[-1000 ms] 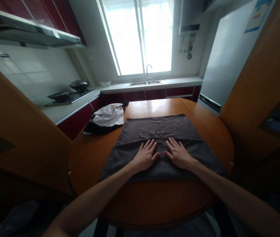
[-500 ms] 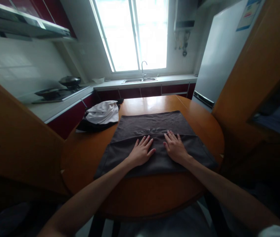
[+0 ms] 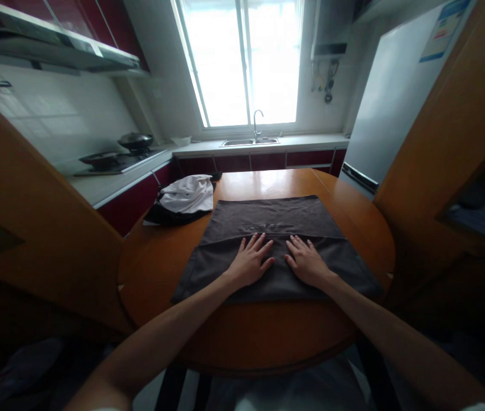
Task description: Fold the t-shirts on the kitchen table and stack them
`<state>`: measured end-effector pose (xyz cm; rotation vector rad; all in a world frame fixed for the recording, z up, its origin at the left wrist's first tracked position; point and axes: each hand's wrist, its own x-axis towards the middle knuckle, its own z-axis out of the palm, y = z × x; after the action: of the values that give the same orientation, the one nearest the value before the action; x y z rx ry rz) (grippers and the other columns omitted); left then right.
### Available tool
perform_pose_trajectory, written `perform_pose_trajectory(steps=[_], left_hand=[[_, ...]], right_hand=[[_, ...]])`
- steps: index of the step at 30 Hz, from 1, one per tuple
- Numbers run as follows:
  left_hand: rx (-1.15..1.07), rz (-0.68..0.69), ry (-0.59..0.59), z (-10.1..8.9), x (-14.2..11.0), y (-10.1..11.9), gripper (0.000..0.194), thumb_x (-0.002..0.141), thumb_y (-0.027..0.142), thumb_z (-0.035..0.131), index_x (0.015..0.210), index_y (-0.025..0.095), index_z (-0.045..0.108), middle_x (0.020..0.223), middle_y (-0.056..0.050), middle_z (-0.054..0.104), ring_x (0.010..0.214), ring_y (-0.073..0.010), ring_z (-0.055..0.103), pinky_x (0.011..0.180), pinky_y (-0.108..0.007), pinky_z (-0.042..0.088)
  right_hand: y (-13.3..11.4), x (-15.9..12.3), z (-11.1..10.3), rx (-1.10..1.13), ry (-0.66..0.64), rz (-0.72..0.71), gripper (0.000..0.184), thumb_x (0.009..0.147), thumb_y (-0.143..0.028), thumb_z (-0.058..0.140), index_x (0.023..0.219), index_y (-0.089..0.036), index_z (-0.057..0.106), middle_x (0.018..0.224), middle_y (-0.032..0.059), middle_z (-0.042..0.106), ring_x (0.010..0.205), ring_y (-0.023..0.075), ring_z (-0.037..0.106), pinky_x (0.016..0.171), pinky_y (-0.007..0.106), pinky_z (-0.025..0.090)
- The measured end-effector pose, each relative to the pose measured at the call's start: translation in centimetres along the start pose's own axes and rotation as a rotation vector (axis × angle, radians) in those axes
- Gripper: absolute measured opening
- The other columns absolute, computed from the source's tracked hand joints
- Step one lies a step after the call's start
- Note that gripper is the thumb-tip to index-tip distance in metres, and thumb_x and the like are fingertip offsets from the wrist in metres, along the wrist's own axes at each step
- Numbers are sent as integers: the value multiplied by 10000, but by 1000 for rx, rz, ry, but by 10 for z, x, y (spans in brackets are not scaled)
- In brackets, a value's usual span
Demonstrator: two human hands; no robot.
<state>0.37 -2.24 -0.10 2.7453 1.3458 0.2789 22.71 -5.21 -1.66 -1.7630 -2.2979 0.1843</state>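
Observation:
A dark grey cloth [image 3: 277, 212] lies spread on the round wooden table [image 3: 263, 337], its near part folded over so that a straight edge runs across the middle. Flat on that folded part rests my left hand [image 3: 250, 262], fingers apart, fingertips at the fold edge. Beside it on the right, my right hand [image 3: 306, 261] also presses flat with its fingers spread. A small gap separates the two thumbs. Just beyond the fold, faint raised marks or wrinkles show in the cloth; I cannot make out which.
White and black cloths [image 3: 186, 194] lie heaped at the table's far left. Behind stand a counter with a sink [image 3: 249, 142], a stove with a lidded pan [image 3: 135, 141] and a fridge [image 3: 390, 97]. Wooden panels flank the table on both sides.
My right hand has slid slightly closer to my left and toward me along the cloth. The whole view has shifted a little; both hands stay flat.

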Motion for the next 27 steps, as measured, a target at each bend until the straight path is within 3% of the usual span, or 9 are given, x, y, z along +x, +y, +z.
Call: perform_pose_trajectory(steps=[4, 9, 23, 27], left_hand=[[-41, 138, 31, -5, -3, 6, 566, 1043, 540, 367, 1543, 279, 421, 1651, -45, 295, 1549, -247, 197, 1259, -500, 172], [-70, 141, -104, -3, -4, 7, 648, 1013, 614, 393, 1578, 301, 347, 1664, -51, 251, 1551, -286, 181, 1245, -550, 175], [-145, 216, -49, -10, -8, 10, 551, 1023, 532, 448, 1524, 301, 443, 1642, -42, 321, 1540, -249, 229, 1253, -522, 189], [-129, 237, -98, -8, -11, 12, 593, 1003, 539, 484, 1541, 300, 416, 1656, -55, 282, 1544, -275, 212, 1247, -548, 195]], right_hand=[[0, 0, 0, 5, -10, 6, 600, 1028, -400, 327, 1541, -99, 411, 1641, 133, 277, 1532, 252, 232, 1243, 493, 167], [0, 0, -2, 9, -28, 11, 604, 1024, -398, 339, 1544, -99, 407, 1641, 138, 271, 1537, 254, 218, 1243, 495, 162], [2, 0, -1, 4, -40, 1, 607, 1014, -396, 360, 1539, -96, 413, 1638, 145, 280, 1534, 262, 227, 1236, 512, 182], [4, 1, 1, 3, -34, -6, 607, 1011, -393, 355, 1537, -96, 416, 1640, 140, 278, 1536, 264, 219, 1236, 517, 182]])
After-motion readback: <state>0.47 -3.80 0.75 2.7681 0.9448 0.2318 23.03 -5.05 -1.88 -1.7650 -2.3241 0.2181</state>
